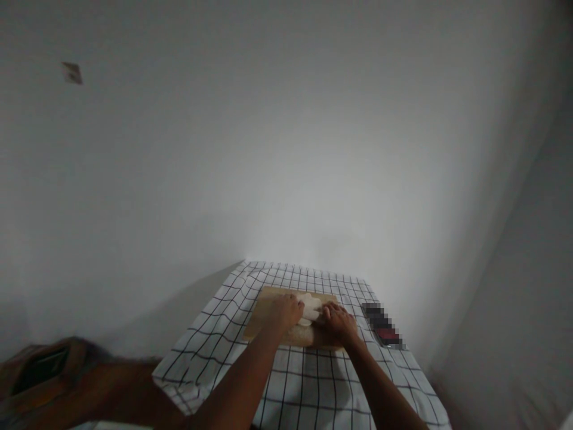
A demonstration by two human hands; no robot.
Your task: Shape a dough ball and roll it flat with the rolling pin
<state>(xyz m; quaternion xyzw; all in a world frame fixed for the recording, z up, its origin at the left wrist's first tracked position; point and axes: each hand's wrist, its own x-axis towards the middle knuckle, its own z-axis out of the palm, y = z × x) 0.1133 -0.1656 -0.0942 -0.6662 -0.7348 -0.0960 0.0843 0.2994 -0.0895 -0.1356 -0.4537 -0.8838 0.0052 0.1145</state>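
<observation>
A wooden board [264, 313] lies on the table, with flattened pale dough [308, 298] near its middle. Across the dough runs a light-coloured rolling pin [312, 313], its ends covered by my hands. My left hand [287, 310] is closed over the left end, fingers curled down. On the other end, my right hand [340, 321] bends its fingers over the pin. Dough shows both beyond the pin and on the near side of it. Fine detail is dim and blurred.
A checked white cloth [215, 334] covers the table, whose far edge meets a pale wall [286, 149]. Right of the board lies a flat, pixelated dark and red object [382, 325]. Brown furniture [45, 370] stands low at the left.
</observation>
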